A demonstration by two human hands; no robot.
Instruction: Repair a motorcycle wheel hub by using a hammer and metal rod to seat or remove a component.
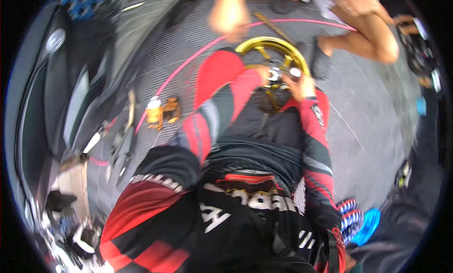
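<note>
A gold spoked wheel (272,41) rests between my knees, its far rim tilted toward the other person. My left hand (261,74) is at the silver hub (273,75) in its middle, fingers closed, but blur hides what they grip. My right hand (303,88) bends in from the other side, thumb side toward the hub. A small white round part (295,72) shows at its fingers and seems held there. A dark disc-like piece (266,102) lies at the wheel's near side, partly in shadow.
Across from me another person's bare leg (377,39) and blurred hand (230,18) are close to the wheel. A wooden-looking stick (273,27) and a pink line (188,61) lie beyond it. Left stand an orange bottle (154,113) and a dark-and-orange item (172,109).
</note>
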